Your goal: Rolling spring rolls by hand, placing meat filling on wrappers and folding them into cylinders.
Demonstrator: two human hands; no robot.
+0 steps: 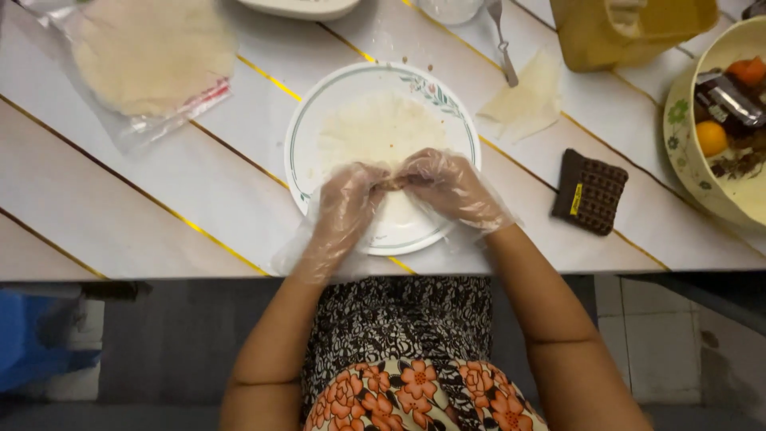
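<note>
A thin pale wrapper sheet (381,128) lies flat on a white plate (319,96) with a green rim line. My left hand (345,203) and my right hand (448,185), both in clear plastic gloves, meet at the wrapper's near edge. Their fingers pinch and fold that edge over a bit of brownish filling (392,183) between them. Most of the filling is hidden by my fingers.
A bag of round wrappers (152,52) lies at the far left. A loose wrapper piece (527,100) and a spoon (503,44) lie beyond the plate. A brown knitted pouch (590,191) and a bowl with scraps (710,136) sit right. A yellow container (630,28) stands behind.
</note>
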